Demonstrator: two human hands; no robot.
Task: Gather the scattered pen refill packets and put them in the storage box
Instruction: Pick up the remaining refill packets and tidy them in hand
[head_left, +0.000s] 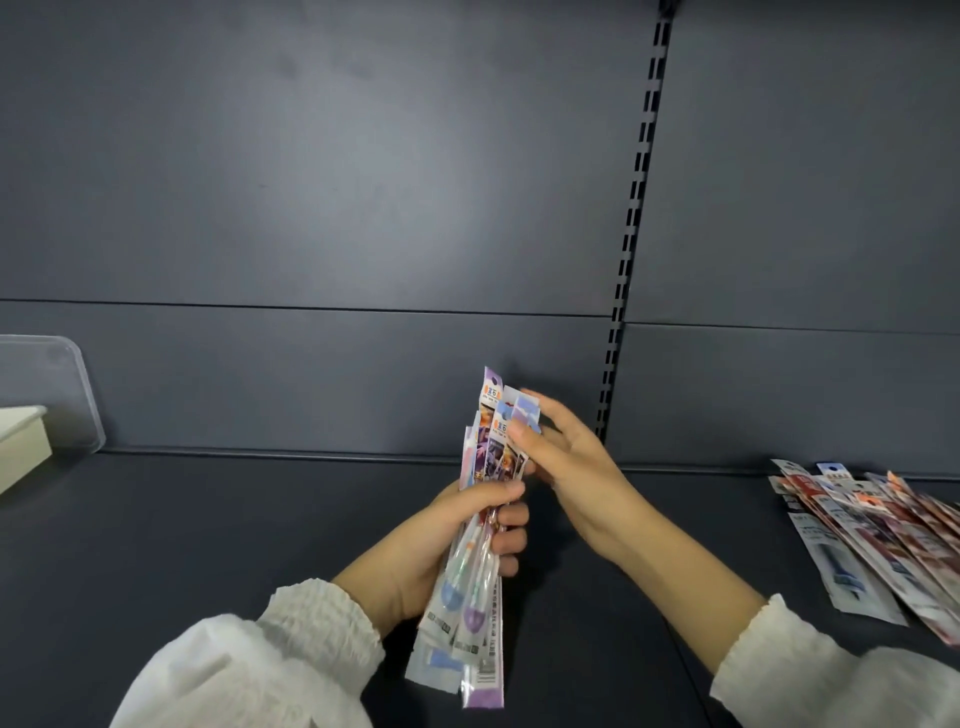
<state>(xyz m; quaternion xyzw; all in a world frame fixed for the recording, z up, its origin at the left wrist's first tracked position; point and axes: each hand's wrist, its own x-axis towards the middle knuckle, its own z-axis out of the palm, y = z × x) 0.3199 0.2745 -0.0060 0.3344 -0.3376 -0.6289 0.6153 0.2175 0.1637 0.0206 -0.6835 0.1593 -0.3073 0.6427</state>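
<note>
On dark shelf (260, 545) before slotted grey back panel (363, 182), loose refill packets (883, 530)

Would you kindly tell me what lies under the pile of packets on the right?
The pile rests on the dark shelf; anything beneath the overlapping packets is hidden.

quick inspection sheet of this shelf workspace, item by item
surface: dark grey shelf, flat
job's things: bundle of refill packets held upright mid-shelf; loose pile of packets lying at the right edge; clear plastic container far left, possibly the storage box
clutter: white box in front of that container
grippers: left hand grips the bundle's middle; right hand pinches its top
cables: nothing seen
surroundings: dark back panel with slotted upright
</note>
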